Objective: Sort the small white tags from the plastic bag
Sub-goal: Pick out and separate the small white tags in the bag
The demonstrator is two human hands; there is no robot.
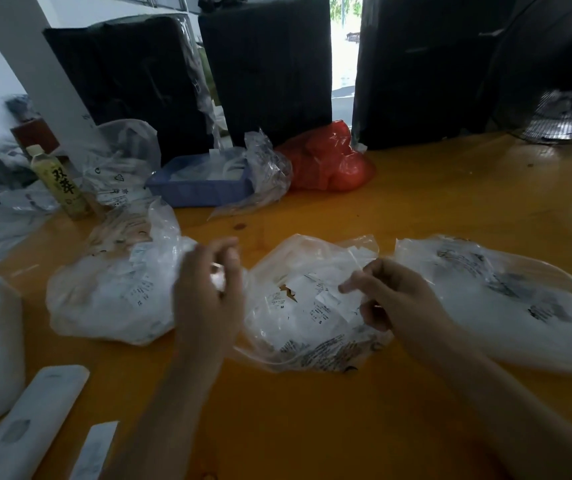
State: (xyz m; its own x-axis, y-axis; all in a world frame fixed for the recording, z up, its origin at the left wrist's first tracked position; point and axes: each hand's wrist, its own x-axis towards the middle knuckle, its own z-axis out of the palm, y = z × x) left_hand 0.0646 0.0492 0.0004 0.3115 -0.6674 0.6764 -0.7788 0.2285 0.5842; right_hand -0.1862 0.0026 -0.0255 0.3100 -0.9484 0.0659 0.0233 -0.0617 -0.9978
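The left hand (208,292) is pinching something small, perhaps a tag; the right hand (391,296) is gripping the middle plastic bag (312,327) on the desk (416,202). Many white tags (303,292) are lying inside, so sorting looks far from finished.

Desk (450,209): carries all items below.
Middle bag (312,327): centre, tags (307,294) inside.
Left bag (115,292): at 9 o'clock of middle bag.
Right bag (506,299): at 3 o'clock of middle bag.
Left hand (208,289): between left and middle bags.
Right hand (398,296): between middle and right bags.
Tray (201,188): at 11 o'clock, behind the bags.
Bottle (57,181): at 9 o'clock of tray.
Fan (568,112): far 2 o'clock.
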